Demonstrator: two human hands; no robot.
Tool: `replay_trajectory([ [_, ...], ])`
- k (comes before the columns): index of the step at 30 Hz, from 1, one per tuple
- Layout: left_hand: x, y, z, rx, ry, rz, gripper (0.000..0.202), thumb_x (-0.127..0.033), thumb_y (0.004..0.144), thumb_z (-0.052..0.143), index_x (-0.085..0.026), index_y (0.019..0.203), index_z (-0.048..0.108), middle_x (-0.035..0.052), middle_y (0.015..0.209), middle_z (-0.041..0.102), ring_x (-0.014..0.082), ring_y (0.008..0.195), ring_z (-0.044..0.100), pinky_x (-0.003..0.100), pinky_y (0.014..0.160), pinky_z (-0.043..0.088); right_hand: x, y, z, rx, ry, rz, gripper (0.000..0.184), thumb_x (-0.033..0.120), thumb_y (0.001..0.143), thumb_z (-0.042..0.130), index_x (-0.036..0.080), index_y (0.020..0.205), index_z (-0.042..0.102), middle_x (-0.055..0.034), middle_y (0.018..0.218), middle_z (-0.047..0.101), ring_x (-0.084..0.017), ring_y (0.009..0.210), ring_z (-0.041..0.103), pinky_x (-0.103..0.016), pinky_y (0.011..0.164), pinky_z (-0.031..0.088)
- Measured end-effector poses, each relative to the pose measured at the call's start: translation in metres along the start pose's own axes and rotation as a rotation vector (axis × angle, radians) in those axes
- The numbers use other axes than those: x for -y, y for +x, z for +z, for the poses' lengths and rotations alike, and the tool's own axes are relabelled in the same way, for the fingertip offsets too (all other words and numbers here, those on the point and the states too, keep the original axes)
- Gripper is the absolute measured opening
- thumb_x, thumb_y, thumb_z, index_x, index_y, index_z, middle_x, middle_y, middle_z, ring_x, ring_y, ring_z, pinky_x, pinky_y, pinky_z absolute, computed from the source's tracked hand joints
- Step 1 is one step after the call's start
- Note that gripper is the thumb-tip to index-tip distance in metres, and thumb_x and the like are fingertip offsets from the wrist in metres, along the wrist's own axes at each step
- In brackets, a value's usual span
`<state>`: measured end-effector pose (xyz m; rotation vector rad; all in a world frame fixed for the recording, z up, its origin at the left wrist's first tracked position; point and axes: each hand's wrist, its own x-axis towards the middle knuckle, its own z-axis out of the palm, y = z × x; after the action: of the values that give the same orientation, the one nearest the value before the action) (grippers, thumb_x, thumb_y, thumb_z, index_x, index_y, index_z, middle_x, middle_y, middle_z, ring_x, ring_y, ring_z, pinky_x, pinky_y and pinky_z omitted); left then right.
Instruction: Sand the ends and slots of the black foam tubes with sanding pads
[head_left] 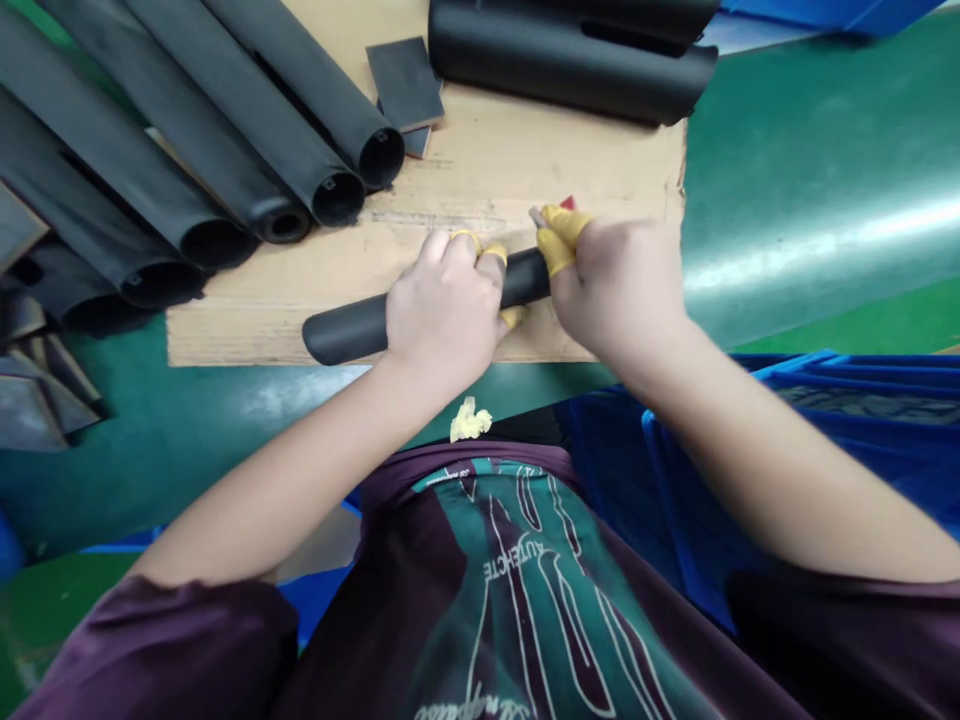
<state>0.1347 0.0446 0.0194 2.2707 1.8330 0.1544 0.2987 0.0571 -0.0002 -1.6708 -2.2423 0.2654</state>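
Green workbench (810,190), cardboard sheet (480,170) laid on it. Black tube (352,331) held over the sheet near its front edge. Left hand (442,310) closed around the middle, right hand (619,285) clamped on the far end, yellow-taped fingers (559,250) pressed together. Risk: tape slipping on the smooth surface could drop the tube off the sheet. Stacked black tubes (112,150) sit close by; a stray elbow could set them rolling.

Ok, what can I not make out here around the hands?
Head view:
Middle of the black tube: hidden by the left hand.
Its right end: hidden by the right hand.
Red thing: mostly hidden by the yellow-wrapped fingers; too little shows to name it.
Stacked dark tubes: far ends cut off by the picture's left edge.
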Motion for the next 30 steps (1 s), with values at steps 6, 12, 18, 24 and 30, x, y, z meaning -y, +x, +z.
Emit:
replay_trajectory([
  [6,0.000,0.000,0.001,0.012,-0.087,-0.013,0.022,-0.025,0.085,0.067,-0.024,0.107,0.071,0.0096,0.113,0.067,0.0315,0.122,0.054,0.035,0.086,0.054,0.006,-0.004,-0.002,0.020,-0.057,-0.023,0.044,0.038,0.099,0.044,0.012,0.112,0.077,-0.0112,0.066,0.072,-0.023,0.064,0.068,-0.034,0.062,0.053],
  [12,0.000,-0.002,0.001,0.004,-0.078,-0.030,0.022,-0.025,0.085,0.066,-0.024,0.107,0.071,0.0112,0.113,0.067,0.0326,0.120,0.055,0.038,0.084,0.055,0.009,-0.014,-0.001,0.002,-0.019,-0.010,0.045,0.035,0.098,0.044,0.010,0.120,0.075,-0.0133,0.070,0.074,-0.022,0.057,0.067,-0.035,0.059,0.054],
  [18,0.000,-0.004,0.001,-0.016,-0.047,0.011,0.025,-0.026,0.086,0.064,-0.025,0.111,0.071,0.0124,0.112,0.067,0.0317,0.116,0.056,0.039,0.083,0.055,0.005,-0.009,0.004,-0.037,0.085,-0.008,0.044,0.036,0.099,0.045,0.014,0.122,0.075,-0.0144,0.084,0.079,-0.024,0.067,0.071,-0.035,0.066,0.057],
  [24,0.000,-0.001,-0.002,0.025,-0.041,-0.019,0.025,-0.030,0.086,0.067,-0.024,0.110,0.073,0.0121,0.110,0.066,0.0323,0.116,0.055,0.038,0.079,0.055,0.004,-0.038,0.019,-0.156,0.038,0.009,0.048,0.036,0.100,0.041,0.011,0.122,0.075,-0.0112,0.065,0.073,-0.020,0.051,0.064,-0.032,0.057,0.054],
  [30,0.000,0.000,0.000,-0.004,-0.037,-0.038,0.032,-0.032,0.082,0.074,-0.023,0.113,0.073,0.0117,0.109,0.065,0.0337,0.119,0.053,0.037,0.081,0.054,-0.010,-0.063,0.014,-0.352,0.072,-0.004,0.040,0.039,0.098,0.050,0.016,0.109,0.080,-0.0099,0.070,0.076,-0.021,0.056,0.069,-0.031,0.059,0.056],
])
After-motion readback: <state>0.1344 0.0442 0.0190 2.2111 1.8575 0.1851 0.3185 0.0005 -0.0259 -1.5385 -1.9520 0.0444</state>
